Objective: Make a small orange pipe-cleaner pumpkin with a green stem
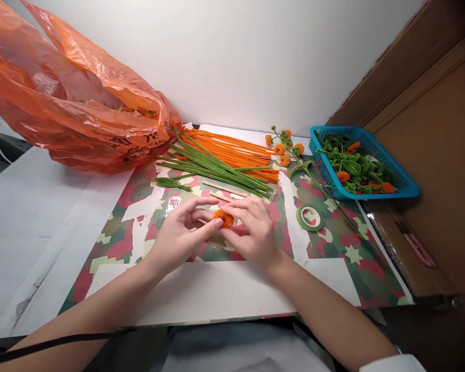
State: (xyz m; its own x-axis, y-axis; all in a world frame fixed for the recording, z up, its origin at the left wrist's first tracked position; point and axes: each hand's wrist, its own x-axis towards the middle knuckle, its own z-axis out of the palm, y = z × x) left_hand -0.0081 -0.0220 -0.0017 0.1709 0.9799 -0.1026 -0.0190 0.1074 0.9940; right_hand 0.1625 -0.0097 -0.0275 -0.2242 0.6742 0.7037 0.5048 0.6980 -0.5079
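Note:
Between my two hands is a small round orange pipe-cleaner flower (223,218), held above the patterned mat. My left hand (182,227) pinches its left side with thumb and fingers. From the other side, the fingertips and thumb of my right hand (251,225) close on the same flower. Just beyond my fingers lie two thin wooden sticks (220,188). Behind them, green pipe cleaners (220,168) lie in a loose bundle across orange pipe cleaners (232,147). A green leaf piece (170,183) rests to the left of the sticks.
An orange plastic bag (112,124) stands at the left. On the right are a roll of green tape (310,218), a finished flower stem (318,181) with several orange blooms, and a blue basket (375,195) of green and orange pieces. A pink cutter (420,249) lies on cardboard.

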